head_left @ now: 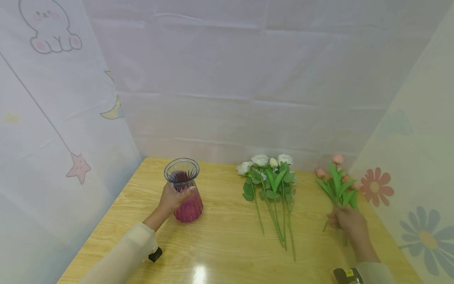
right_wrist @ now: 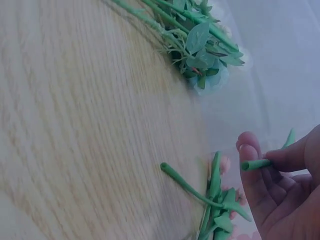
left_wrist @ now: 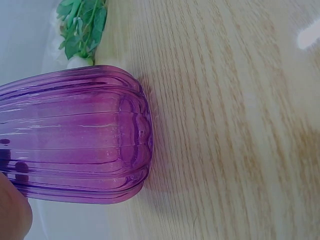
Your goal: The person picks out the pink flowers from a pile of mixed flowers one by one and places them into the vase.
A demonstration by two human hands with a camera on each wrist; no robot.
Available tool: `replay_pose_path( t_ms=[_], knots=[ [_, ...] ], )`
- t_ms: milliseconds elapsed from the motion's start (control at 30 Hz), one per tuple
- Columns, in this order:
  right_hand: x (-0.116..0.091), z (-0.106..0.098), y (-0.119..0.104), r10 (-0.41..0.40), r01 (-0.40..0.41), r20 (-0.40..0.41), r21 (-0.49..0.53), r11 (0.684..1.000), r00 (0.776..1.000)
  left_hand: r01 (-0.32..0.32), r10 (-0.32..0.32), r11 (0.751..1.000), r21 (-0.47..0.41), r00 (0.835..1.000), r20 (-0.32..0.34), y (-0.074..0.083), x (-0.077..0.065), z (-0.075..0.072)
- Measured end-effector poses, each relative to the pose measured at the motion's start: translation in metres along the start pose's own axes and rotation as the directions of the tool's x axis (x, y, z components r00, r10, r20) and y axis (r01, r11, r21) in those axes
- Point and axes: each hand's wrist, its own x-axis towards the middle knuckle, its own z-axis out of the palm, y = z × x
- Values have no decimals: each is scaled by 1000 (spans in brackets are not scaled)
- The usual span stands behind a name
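Observation:
My left hand grips a glass vase just below its flared rim, thumb across the front. The vase is clear bluish at the top and pink-purple lower down, and its ribbed base is right at the tabletop in the left wrist view. My right hand pinches the green stem of a tulip between thumb and fingers. Around and beyond that hand are peach-pink tulips with long green leaves; in the right wrist view other tulips lie on the table below it.
Artificial white roses and a pale tulip bud lie mid-table, stems toward me. The wooden table meets a pale cloth wall at the back. Printed side sheets flank it.

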Motion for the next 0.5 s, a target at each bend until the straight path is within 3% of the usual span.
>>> replay_pose_path(
  t_ms=[167, 300, 500],
  knots=[
    [1, 5, -6, -33, 24, 48, 177, 984, 998, 4, -4, 1000, 12, 1000, 1, 1, 0, 0],
    [-1, 12, -11, -64, 37, 60, 372, 928, 996, 7, -7, 1000, 15, 1000, 0, 1, 0, 0],
    [-9, 21, -27, -108, 86, 19, 473, 877, 994, 11, -11, 1000, 4, 1000, 0, -1, 0, 0]
  ],
)
